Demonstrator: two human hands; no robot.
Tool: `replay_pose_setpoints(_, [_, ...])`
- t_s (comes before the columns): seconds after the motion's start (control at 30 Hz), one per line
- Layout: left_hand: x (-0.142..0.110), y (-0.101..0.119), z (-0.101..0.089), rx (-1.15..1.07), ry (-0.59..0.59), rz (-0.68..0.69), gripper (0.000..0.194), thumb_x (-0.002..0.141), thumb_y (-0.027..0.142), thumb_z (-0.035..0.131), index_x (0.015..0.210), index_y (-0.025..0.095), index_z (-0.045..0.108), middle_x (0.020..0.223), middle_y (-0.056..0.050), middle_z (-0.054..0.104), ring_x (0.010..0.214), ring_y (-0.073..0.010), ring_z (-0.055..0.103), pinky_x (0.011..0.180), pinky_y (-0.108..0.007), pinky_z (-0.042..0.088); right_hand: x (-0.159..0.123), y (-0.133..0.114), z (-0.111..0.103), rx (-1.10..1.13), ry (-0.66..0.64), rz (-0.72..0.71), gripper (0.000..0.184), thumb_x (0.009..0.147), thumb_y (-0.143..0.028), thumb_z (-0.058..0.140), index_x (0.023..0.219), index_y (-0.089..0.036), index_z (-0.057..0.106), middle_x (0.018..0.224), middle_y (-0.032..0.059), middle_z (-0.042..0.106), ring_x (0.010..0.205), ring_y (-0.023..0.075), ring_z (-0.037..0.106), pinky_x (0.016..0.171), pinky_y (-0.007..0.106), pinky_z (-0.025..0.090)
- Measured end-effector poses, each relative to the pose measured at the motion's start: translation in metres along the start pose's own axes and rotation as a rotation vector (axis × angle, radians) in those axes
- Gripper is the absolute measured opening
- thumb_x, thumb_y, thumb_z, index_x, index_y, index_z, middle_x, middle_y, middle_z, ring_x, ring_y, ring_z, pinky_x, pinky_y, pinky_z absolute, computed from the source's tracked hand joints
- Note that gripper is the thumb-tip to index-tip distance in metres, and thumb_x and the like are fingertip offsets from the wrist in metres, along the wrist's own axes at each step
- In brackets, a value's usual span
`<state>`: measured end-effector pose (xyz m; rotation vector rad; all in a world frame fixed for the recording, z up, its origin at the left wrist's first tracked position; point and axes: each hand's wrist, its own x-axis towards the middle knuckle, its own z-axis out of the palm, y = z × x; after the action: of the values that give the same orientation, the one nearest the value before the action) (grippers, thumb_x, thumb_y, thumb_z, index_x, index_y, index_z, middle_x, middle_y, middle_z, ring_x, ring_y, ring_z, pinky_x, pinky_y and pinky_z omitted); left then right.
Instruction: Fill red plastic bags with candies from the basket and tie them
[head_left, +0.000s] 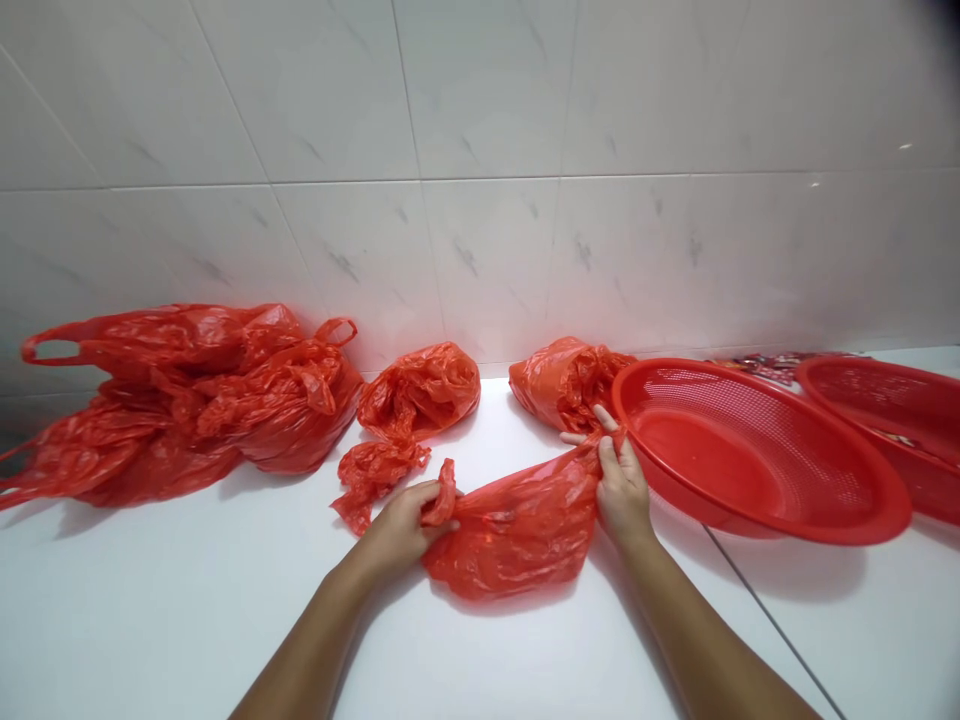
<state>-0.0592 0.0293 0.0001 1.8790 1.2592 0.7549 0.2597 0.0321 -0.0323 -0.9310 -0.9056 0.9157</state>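
Note:
A red plastic bag [517, 530] is stretched between my two hands, low over the white table. My left hand [409, 520] grips its left end, with a twist of plastic poking up past the thumb. At the upper right corner my right hand [621, 485] pinches the bag, some fingers stretched out. What the bag holds, if anything, cannot be made out through the plastic. Just behind it lie a crumpled red bag [420, 388] with a loose tail and a bundled red bag [566, 385].
A large heap of red bags [247, 400] rests at the left against the tiled wall [480, 270]. On the right stands a tilted red colander basin [750, 450], touching a second red basket [892, 400]. Dark red small packets [757, 368] lie behind them. A seam crosses the table [765, 600].

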Motion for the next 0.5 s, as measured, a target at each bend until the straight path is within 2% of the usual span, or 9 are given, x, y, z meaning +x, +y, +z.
replay_pose_setpoints(0.07, [0.003, 0.0, -0.001, -0.081, 0.044, 0.006, 0.024, 0.085, 0.039, 0.081, 0.094, 0.017, 0.079, 0.095, -0.01, 0.079, 0.091, -0.0298, 0.074, 0.082, -0.04, 0.061, 0.001, 0.001, -0.003, 0.07, -0.034, 0.022, 0.075, 0.102, -0.055, 0.065, 0.166, -0.026, 0.038, 0.126, 0.0139, 0.078, 0.112, 0.0265, 0.075, 0.104, 0.046, 0.054])
replay_pose_setpoints(0.13, [0.006, 0.0, -0.004, -0.202, 0.149, 0.039, 0.024, 0.083, 0.039, 0.084, 0.092, 0.017, 0.079, 0.091, -0.009, 0.078, 0.088, -0.0283, 0.073, 0.083, -0.04, 0.061, 0.001, 0.0, -0.005, 0.133, -0.076, 0.019, 0.087, 0.095, -0.049, 0.077, 0.168, -0.026, 0.035, 0.133, 0.0153, 0.075, 0.112, 0.0278, 0.075, 0.1, 0.045, 0.056])
replay_pose_setpoints(0.2, [0.008, -0.001, -0.007, -0.353, 0.29, 0.101, 0.026, 0.079, 0.038, 0.089, 0.09, 0.017, 0.079, 0.095, -0.01, 0.078, 0.097, -0.0293, 0.073, 0.093, -0.042, 0.059, 0.0, -0.004, -0.005, 0.194, -0.103, 0.006, 0.094, 0.09, -0.043, 0.082, 0.169, -0.026, 0.033, 0.131, 0.0144, 0.075, 0.121, 0.0298, 0.072, 0.105, 0.048, 0.054])
replay_pose_setpoints(0.27, [0.008, 0.002, -0.006, -0.47, 0.387, 0.162, 0.029, 0.077, 0.042, 0.091, 0.085, 0.019, 0.075, 0.099, -0.009, 0.076, 0.111, -0.0322, 0.071, 0.105, -0.046, 0.055, -0.002, -0.01, -0.001, 0.255, -0.12, -0.002, 0.092, 0.091, -0.04, 0.082, 0.168, -0.026, 0.034, 0.116, 0.0095, 0.077, 0.125, 0.0296, 0.07, 0.112, 0.051, 0.05])
replay_pose_setpoints(0.33, [0.006, 0.009, 0.0, -0.63, 0.381, 0.187, 0.033, 0.077, 0.045, 0.091, 0.081, 0.02, 0.07, 0.099, -0.008, 0.074, 0.121, -0.0339, 0.068, 0.111, -0.048, 0.053, -0.006, -0.019, 0.006, 0.317, -0.143, 0.016, 0.088, 0.093, -0.038, 0.081, 0.168, -0.029, 0.035, 0.095, 0.0015, 0.073, 0.11, 0.0252, 0.074, 0.11, 0.049, 0.052])
replay_pose_setpoints(0.4, [0.002, 0.019, 0.012, -0.863, 0.313, 0.166, 0.033, 0.079, 0.042, 0.089, 0.082, 0.021, 0.064, 0.103, -0.006, 0.073, 0.12, -0.0323, 0.071, 0.107, -0.047, 0.057, -0.013, -0.027, 0.015, 0.371, -0.183, 0.066, 0.084, 0.096, -0.038, 0.077, 0.167, -0.035, 0.033, 0.08, -0.0063, 0.06, 0.077, 0.016, 0.071, 0.095, 0.042, 0.06])
replay_pose_setpoints(0.43, [-0.001, 0.025, 0.018, -0.985, 0.269, 0.142, 0.032, 0.081, 0.039, 0.088, 0.085, 0.022, 0.062, 0.109, -0.006, 0.073, 0.115, -0.0303, 0.073, 0.102, -0.045, 0.059, -0.017, -0.03, 0.02, 0.39, -0.212, 0.1, 0.082, 0.098, -0.04, 0.075, 0.167, -0.038, 0.032, 0.074, -0.009, 0.053, 0.061, 0.0117, 0.061, 0.081, 0.037, 0.062])
replay_pose_setpoints(0.47, [-0.004, 0.031, 0.025, -1.076, 0.215, 0.111, 0.03, 0.083, 0.037, 0.087, 0.088, 0.022, 0.061, 0.113, -0.006, 0.073, 0.108, -0.0278, 0.075, 0.095, -0.042, 0.062, -0.022, -0.032, 0.023, 0.399, -0.253, 0.138, 0.079, 0.1, -0.044, 0.072, 0.167, -0.04, 0.031, 0.071, -0.0107, 0.047, 0.05, 0.0088, 0.048, 0.066, 0.03, 0.059])
replay_pose_setpoints(0.5, [-0.007, 0.036, 0.032, -1.121, 0.152, 0.09, 0.03, 0.085, 0.036, 0.085, 0.092, 0.023, 0.06, 0.113, -0.006, 0.073, 0.098, -0.0245, 0.076, 0.088, -0.039, 0.063, -0.026, -0.032, 0.027, 0.392, -0.309, 0.181, 0.077, 0.101, -0.049, 0.069, 0.167, -0.041, 0.03, 0.068, -0.0117, 0.042, 0.045, 0.0074, 0.036, 0.053, 0.024, 0.052])
